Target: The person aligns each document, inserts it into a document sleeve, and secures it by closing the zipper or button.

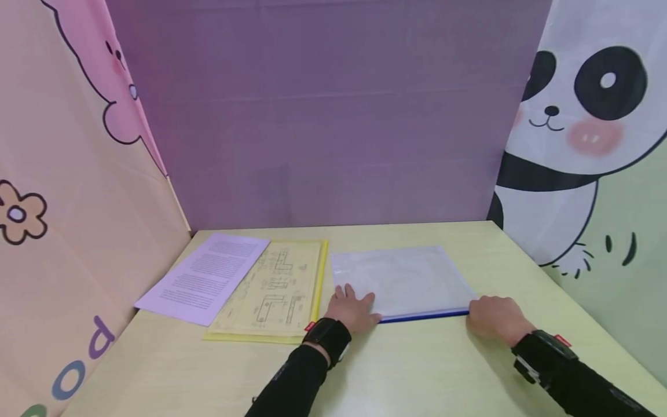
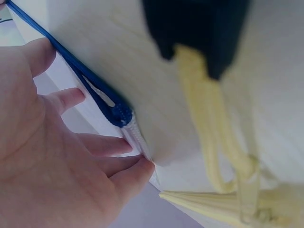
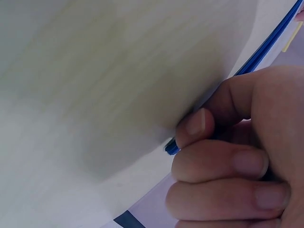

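Two hands work one clear zip pouch (image 1: 403, 281) with a blue zipper edge, lying flat on your yellow worktop (image 1: 427, 370), right of centre. Your left hand (image 1: 353, 310) lies flat with fingers spread, pressing the pouch's near left corner; the left wrist view shows fingertips (image 2: 135, 166) beside the zipper's end. Your right hand (image 1: 495, 317) has a curled grip, pinching the blue zipper pull (image 3: 172, 147) at the near right corner. Left of the pouch lie a yellow drawing sheet (image 1: 276, 289) and a printed page (image 1: 208, 275), overlapping.
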A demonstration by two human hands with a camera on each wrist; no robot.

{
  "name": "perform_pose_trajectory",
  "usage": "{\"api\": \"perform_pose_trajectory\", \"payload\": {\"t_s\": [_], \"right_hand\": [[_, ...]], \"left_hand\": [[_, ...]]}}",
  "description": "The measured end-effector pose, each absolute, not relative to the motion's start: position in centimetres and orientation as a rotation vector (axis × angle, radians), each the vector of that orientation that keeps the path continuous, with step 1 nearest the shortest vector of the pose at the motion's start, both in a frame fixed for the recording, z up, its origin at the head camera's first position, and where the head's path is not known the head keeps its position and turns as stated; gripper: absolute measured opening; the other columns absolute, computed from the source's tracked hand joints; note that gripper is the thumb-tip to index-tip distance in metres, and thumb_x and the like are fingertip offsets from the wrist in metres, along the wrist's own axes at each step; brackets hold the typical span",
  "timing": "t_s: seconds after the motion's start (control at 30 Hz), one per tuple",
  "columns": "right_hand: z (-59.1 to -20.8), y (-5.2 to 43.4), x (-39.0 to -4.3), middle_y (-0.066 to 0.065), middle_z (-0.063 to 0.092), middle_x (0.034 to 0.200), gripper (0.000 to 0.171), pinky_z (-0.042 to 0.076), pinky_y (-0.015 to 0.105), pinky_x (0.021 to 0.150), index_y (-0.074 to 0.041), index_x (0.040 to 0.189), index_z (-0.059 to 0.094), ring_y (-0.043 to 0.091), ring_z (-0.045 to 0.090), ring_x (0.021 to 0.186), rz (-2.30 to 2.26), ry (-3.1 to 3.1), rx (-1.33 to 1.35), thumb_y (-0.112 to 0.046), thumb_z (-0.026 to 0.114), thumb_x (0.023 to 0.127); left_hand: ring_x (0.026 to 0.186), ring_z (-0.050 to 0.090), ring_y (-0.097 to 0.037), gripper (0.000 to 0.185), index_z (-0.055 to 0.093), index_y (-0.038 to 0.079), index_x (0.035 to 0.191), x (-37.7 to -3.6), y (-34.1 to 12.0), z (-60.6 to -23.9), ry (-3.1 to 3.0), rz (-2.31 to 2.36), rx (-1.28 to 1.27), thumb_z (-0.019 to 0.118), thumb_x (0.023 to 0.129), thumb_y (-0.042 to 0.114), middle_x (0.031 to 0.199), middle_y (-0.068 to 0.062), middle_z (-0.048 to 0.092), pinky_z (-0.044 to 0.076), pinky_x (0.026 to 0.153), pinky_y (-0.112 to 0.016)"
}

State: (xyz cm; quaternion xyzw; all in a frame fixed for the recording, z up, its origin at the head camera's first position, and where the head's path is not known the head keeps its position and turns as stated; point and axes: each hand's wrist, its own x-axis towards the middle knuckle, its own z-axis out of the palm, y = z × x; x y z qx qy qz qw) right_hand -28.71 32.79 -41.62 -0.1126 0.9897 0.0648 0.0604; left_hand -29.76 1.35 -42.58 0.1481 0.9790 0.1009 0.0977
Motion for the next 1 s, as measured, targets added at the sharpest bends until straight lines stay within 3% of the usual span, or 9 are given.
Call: {"api": "perform_pose_trajectory", "payload": {"t_s": [0.6,1.0], "right_hand": [[-42.0,33.4,-28.8,0.008,0.051,0.073,0.02,0.043,0.039,0.058,-0.003,0.083,0.059,0.025,0.048,0.065,0.166,2.981,-0.29,-0.018,0.055,0.095],[-41.9,34.7,-28.7,0.009,0.055,0.074,0.018,0.048,0.045,0.059,-0.003,0.081,0.059,0.025,0.051,0.066,0.15,3.003,-0.28,-0.016,0.055,0.093]], "left_hand": [[0.149,0.026,-0.044,0.059,0.046,0.03,0.154,-29.6,1.5,-42.5,2.905,0.281,0.425,0.053,0.101,0.056,0.161,-0.024,0.031,0.026,0.12,-0.053],[0.149,0.026,-0.044,0.059,0.045,0.03,0.155,-29.4,1.4,-42.4,2.904,0.28,0.441,0.052,0.102,0.056,0.162,-0.024,0.03,0.025,0.12,-0.053]]}}
